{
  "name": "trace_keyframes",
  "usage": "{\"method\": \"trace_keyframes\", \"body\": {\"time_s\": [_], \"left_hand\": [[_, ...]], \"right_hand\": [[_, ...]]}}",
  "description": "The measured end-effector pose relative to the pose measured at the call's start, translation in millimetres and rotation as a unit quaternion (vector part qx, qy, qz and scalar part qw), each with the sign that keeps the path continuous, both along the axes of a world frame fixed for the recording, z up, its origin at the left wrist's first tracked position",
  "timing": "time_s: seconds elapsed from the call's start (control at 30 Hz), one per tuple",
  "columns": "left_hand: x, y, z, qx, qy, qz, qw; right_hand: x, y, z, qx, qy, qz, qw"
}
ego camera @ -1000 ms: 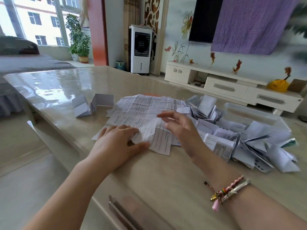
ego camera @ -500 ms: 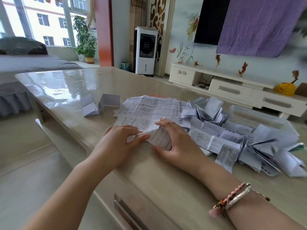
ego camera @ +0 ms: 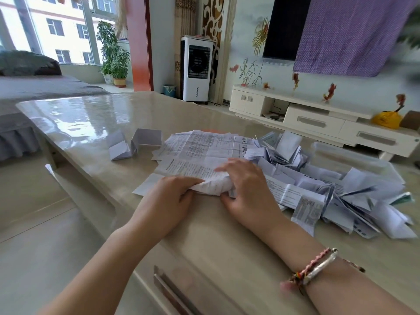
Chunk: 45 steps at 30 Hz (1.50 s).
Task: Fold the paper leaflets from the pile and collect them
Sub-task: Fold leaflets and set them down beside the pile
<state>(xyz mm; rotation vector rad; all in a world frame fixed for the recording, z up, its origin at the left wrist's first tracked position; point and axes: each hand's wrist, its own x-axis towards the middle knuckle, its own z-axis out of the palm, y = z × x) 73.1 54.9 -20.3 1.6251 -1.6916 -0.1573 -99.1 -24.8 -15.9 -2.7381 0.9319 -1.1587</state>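
Head view: two hands folding one leaflet at the table's near edge.

Left hand (ego camera: 167, 196) and right hand (ego camera: 246, 187) pinching a curled leaflet (ego camera: 212, 186), long axis left to right, atop the flat pile (ego camera: 204, 148). Two folded leaflets (ego camera: 134, 143) lying apart on the table (ego camera: 204, 242). Clear box (ego camera: 354, 160) behind a heap of folded leaflets (ego camera: 329, 187), contents unclear.

Frame centre: left hand (ego camera: 167, 196) and right hand (ego camera: 246, 186) pinch a printed leaflet (ego camera: 211, 186) on the table (ego camera: 91, 119). Right: folded leaflet pile (ego camera: 341, 192). Upper left: two folded leaflets (ego camera: 134, 143).
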Motion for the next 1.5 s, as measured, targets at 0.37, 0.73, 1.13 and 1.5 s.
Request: {"method": "trace_keyframes", "body": {"time_s": [0.37,0.73,1.13,1.5], "left_hand": [[-1,6,18,0.037,0.380,-0.077,0.921],[-1,-3,7,0.001,0.252,0.032,0.967],[9,-2,-5,-0.012,-0.074,0.108,0.991],[11,1,-7,0.090,-0.119,0.051,0.988]], "right_hand": [[-3,-5,8,0.277,-0.308,-0.001,0.910],[-3,-1,3,0.225,-0.184,-0.015,0.957],[-4,-1,1,0.105,0.023,-0.119,0.987],[-3,1,-2,0.113,0.132,-0.092,0.980]]}}
